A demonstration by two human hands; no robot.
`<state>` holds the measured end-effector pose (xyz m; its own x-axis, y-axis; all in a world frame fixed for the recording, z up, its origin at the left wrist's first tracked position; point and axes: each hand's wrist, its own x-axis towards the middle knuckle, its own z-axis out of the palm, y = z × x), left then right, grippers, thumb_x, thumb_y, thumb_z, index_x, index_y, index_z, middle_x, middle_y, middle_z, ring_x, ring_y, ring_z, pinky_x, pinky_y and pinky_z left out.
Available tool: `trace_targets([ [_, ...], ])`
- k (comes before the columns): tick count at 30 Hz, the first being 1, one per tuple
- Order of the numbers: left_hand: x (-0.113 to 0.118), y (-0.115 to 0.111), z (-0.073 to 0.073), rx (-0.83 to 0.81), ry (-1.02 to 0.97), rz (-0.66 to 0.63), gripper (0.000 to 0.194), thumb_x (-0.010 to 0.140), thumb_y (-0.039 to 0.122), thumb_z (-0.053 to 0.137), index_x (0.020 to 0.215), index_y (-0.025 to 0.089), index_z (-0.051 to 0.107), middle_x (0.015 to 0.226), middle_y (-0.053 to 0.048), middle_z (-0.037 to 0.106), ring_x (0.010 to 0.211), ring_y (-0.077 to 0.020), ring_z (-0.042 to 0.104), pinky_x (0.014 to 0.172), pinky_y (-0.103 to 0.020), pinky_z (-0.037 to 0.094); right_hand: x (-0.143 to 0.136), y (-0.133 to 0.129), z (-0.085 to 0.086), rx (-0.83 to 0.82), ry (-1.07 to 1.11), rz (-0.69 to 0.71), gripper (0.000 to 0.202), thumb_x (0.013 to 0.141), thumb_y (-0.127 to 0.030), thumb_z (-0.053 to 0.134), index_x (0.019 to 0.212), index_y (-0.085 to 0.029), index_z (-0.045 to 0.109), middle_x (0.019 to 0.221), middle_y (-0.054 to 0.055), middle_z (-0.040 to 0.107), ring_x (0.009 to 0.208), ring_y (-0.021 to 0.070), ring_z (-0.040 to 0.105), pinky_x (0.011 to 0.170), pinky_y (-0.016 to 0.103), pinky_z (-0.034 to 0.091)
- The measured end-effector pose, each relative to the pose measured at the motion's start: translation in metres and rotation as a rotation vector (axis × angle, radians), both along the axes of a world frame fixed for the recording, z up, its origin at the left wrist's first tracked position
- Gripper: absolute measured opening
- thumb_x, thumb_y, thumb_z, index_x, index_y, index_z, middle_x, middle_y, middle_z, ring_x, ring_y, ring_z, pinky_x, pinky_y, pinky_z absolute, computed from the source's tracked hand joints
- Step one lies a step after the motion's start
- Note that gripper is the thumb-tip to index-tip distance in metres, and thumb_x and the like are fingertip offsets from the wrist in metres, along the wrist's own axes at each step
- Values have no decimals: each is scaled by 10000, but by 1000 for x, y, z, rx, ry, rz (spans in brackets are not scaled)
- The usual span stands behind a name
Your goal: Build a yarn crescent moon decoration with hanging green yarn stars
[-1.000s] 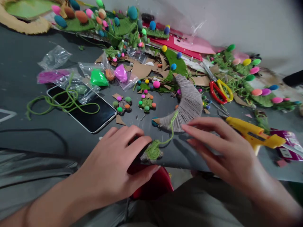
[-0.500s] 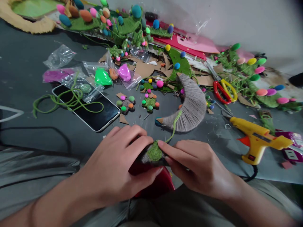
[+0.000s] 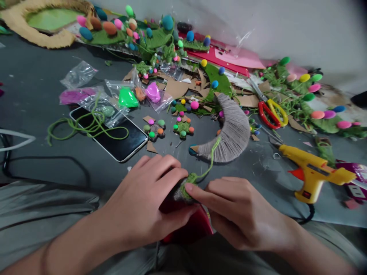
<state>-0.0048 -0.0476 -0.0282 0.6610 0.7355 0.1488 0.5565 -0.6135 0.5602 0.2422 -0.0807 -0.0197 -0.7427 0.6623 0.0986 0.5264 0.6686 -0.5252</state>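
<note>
My left hand [image 3: 149,194] is closed around the edge of a small grey yarn-wrapped piece [image 3: 179,194], held low at the table's near edge. Green yarn [image 3: 191,177] lies coiled on top of it. My right hand [image 3: 237,208] has its index fingertip pressed onto the coil, with the other fingers curled under; its thumb is mostly hidden. From the coil a green strand runs up to the grey yarn-wrapped crescent [image 3: 233,130], which lies on the table just beyond my hands. Much of the small piece is covered by my fingers.
A yellow glue gun [image 3: 312,172] lies at right, below red-and-yellow scissors [image 3: 271,112]. Loose green yarn [image 3: 94,124] crosses a phone [image 3: 123,145] at left. Clay bags [image 3: 127,97], cardboard scraps [image 3: 176,88] and two small flower shapes [image 3: 183,126] lie farther back.
My right index finger has moved from the coil's upper right edge down onto its face. The small piece has tilted, and the view has shifted slightly.
</note>
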Motion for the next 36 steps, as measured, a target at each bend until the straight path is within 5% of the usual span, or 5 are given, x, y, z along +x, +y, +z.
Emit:
trace_targets([
  [12,0,7,-7,107,152,20,520,936,627,583,1219,198,663,1146,-85,644,986,-270,600,830,-455,423,8,-4,-1,-44,73,-101,506,973,-94,496,1470,-178,452,795,-16,552,683,130,468,609,297,311],
  [18,-11,23,3,77,157,48,778,785,828,590,1243,205,674,1212,-119,645,1057,-316,607,866,-478,432,8,-4,3,-12,70,-113,441,978,-112,522,1415,-160,514,781,-12,579,677,127,486,610,299,324],
  [21,-16,45,11,136,91,158,457,946,597,583,1187,224,690,1215,-107,660,1107,-288,611,920,-442,438,10,-4,7,29,98,-141,419,965,-89,537,1380,-147,549,789,-9,605,678,119,488,616,293,342],
  [24,-9,66,16,194,128,230,374,937,444,615,1206,191,675,1195,-112,657,1108,-302,601,951,-450,446,9,-3,11,68,105,-138,420,953,-85,558,1371,-134,562,815,0,630,693,118,502,625,291,360],
  [36,21,88,10,233,297,262,419,863,497,629,1150,193,646,1144,-131,733,1164,-420,540,945,-573,382,14,-5,16,108,117,-131,379,967,-97,551,1345,-116,584,795,-2,632,681,120,506,610,287,366],
])
